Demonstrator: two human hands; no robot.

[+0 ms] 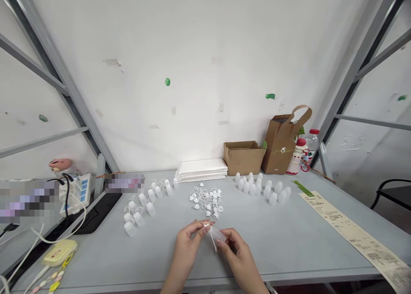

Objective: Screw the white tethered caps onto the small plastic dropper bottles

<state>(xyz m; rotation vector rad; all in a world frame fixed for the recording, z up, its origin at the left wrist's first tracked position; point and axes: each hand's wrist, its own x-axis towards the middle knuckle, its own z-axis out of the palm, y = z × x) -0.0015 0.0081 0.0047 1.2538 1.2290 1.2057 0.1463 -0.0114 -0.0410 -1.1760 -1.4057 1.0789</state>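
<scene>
Near the front of the grey table, my right hand (236,249) is closed around a small translucent white plastic case (218,235). My left hand (189,240) pinches a white looped cord piece (213,242) at the case's left end; part of the cord hangs down. Fingers hide how the two meet. Just beyond my hands lies a loose pile of white plugs with cord loops (208,200). To the left stand several similar cases fitted with loops (139,219). On the right several cases without loops (272,198) are grouped upright.
Against the wall are a stack of white flat boxes (202,170), an open cardboard box (244,159), a brown paper bag (279,144) and bottles (297,157). A long printed paper strip (353,236) runs along the right. A power strip (77,193) and cables occupy the left.
</scene>
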